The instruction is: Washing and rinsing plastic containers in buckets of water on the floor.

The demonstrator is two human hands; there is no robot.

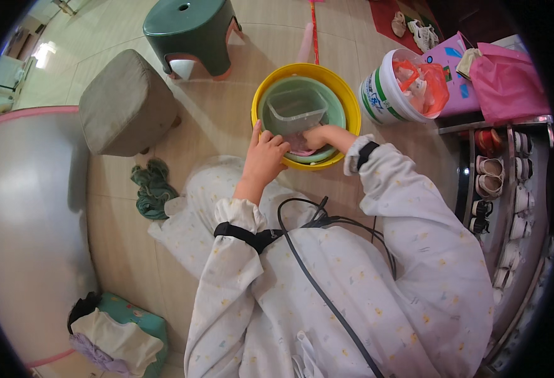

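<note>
A light green plastic basin (339, 111) sits inside a yellow plastic tub (355, 108) on the floor. Within the basin stands a clear rectangular plastic container (291, 111), and a pink item (300, 144) lies below it. My right hand (315, 137) reaches into the basin at the pink item; its fingertips are hidden, so its grip cannot be made out. My left hand (266, 153) rests over the near left rim of the tub and basin, index finger stretched out along the edge, the other fingers bent inward.
A white bucket (378, 97) with red plastic bags is right of the tub, near a shoe rack (506, 189). A green stool (187, 38) and a grey padded stool (121, 104) stand at the upper left. Green cloth (153, 189) lies on the floor; black cables cross my lap.
</note>
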